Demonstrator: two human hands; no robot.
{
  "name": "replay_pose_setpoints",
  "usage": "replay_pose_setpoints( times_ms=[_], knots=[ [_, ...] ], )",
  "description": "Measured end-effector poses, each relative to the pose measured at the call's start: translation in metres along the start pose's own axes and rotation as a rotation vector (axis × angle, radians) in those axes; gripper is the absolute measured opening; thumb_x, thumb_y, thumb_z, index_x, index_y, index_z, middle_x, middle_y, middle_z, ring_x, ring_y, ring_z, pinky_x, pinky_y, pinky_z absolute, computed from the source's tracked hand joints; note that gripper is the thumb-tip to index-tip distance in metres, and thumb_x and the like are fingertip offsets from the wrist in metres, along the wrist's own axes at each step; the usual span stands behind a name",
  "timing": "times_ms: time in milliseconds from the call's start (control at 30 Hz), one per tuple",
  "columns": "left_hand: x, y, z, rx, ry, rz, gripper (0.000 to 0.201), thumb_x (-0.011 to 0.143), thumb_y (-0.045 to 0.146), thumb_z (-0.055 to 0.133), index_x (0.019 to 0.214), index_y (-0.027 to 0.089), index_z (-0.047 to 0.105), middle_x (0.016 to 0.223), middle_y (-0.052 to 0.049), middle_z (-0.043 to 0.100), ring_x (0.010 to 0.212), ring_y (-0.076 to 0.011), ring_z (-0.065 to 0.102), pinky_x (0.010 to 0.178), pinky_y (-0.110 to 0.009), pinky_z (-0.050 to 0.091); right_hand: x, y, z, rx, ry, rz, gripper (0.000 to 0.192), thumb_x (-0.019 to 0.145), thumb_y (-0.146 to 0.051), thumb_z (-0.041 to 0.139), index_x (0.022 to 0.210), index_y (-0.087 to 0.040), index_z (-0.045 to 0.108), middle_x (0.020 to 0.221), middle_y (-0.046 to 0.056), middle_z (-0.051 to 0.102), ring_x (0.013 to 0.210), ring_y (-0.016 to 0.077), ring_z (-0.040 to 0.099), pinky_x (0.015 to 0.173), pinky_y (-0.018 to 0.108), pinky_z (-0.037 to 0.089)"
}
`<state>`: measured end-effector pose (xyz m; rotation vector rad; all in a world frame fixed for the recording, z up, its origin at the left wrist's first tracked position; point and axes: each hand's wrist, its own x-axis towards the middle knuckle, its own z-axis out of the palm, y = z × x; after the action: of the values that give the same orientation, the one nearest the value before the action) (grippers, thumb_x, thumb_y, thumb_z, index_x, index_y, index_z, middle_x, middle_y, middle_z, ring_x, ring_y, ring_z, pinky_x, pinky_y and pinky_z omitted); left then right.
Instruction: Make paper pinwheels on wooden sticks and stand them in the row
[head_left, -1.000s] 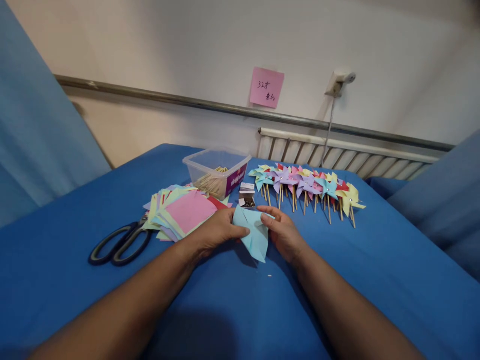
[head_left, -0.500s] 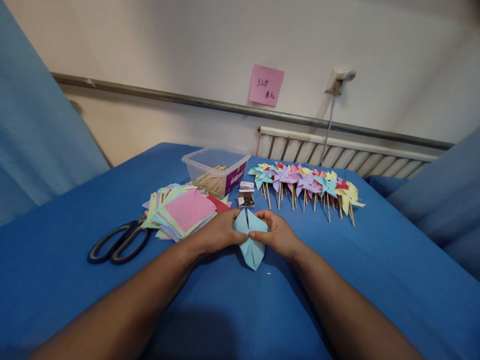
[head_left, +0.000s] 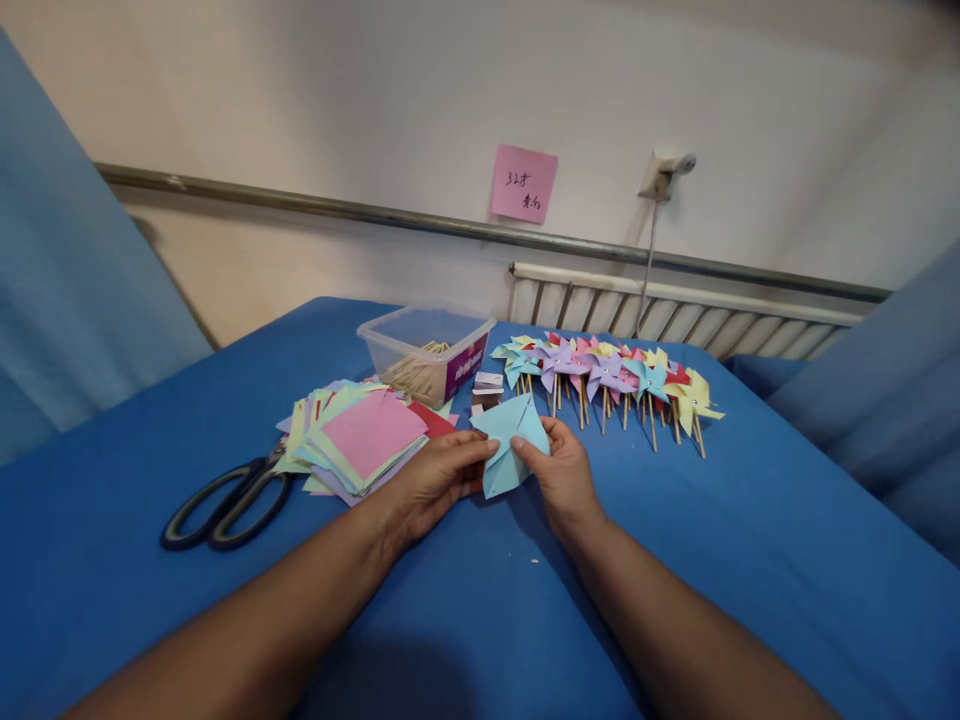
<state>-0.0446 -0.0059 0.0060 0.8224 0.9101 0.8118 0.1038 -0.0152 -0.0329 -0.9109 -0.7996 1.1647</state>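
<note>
Between my two hands is a light blue paper square (head_left: 504, 472) with slits cut in from its corners, held above the blue cloth. My left hand (head_left: 442, 475) pinches its left edge between thumb and fingers. On the other side, my right hand (head_left: 562, 470) grips the paper, its thumb lying on the face near the middle and its fingers behind. Just beyond the paper stands a small box (head_left: 487, 388), partly covered by it. A stack of coloured paper squares (head_left: 375, 435) lies left of my hands, beside dark-handled scissors (head_left: 225, 505).
A clear plastic tub (head_left: 424, 345) with wooden sticks (head_left: 416, 375) stands behind the paper stack. Finished paper pinwheels (head_left: 607, 370) on sticks lie in a row at the back right. A radiator (head_left: 679, 310) and a metal rail (head_left: 360, 208) run along the wall.
The blue paper has been turned and opened flatter between my hands. My left thumb has shifted to the paper's left edge. The view has tilted slightly.
</note>
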Motion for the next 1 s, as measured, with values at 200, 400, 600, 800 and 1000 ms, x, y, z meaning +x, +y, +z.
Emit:
replay_pose_setpoints(
  times_ms=[200,400,600,800,1000],
  knots=[
    [0.000,-0.002,0.002,0.037,0.051,0.028,0.026,0.063,0.027,0.080,0.069,0.015,0.058,0.063,0.001,0.062,0.058,-0.0108,0.058,0.061,-0.024,0.045,-0.003,0.000,0.002,-0.007,-0.035,0.035,0.039,0.061,-0.027,0.080,0.092,-0.017,0.058,0.082,0.001,0.071,0.067,0.0137,0.063,0.066,0.028,0.051],
    [0.000,-0.002,0.002,0.042,0.024,0.011,0.021,0.064,0.025,0.079,0.073,0.014,0.063,0.064,0.000,0.064,0.057,-0.0111,0.058,0.060,-0.024,0.045,-0.003,0.001,0.002,-0.002,-0.061,0.042,0.040,0.061,-0.028,0.080,0.093,-0.017,0.058,0.082,0.001,0.071,0.067,0.0148,0.063,0.066,0.029,0.051],
    [0.001,-0.003,0.001,0.020,0.051,-0.001,0.015,0.065,0.019,0.077,0.070,0.015,0.063,0.063,-0.001,0.065,0.058,-0.0127,0.059,0.060,-0.025,0.046,-0.005,0.001,0.004,-0.112,-0.097,-0.017,0.039,0.066,-0.027,0.076,0.097,-0.018,0.055,0.088,0.004,0.069,0.075,0.0166,0.064,0.070,0.031,0.052],
    [0.007,0.000,-0.009,-0.128,0.070,0.009,0.018,0.068,0.018,0.073,0.084,0.011,0.066,0.075,-0.006,0.070,0.066,-0.0168,0.065,0.067,-0.028,0.051,-0.012,-0.007,0.000,-0.480,-0.191,-0.441,0.065,0.072,-0.014,0.062,0.132,-0.025,0.040,0.137,0.011,0.044,0.119,0.0240,0.051,0.097,0.043,0.045],
    [0.007,0.006,-0.010,-0.269,0.133,-0.030,0.023,0.073,0.009,0.066,0.096,0.011,0.065,0.081,-0.005,0.072,0.068,-0.0153,0.067,0.069,-0.026,0.054,-0.017,-0.013,-0.002,-0.963,-0.387,-0.747,0.055,0.070,-0.008,0.059,0.121,-0.028,0.052,0.148,0.008,0.024,0.138,0.0297,0.026,0.109,0.054,0.028]
  ],
)
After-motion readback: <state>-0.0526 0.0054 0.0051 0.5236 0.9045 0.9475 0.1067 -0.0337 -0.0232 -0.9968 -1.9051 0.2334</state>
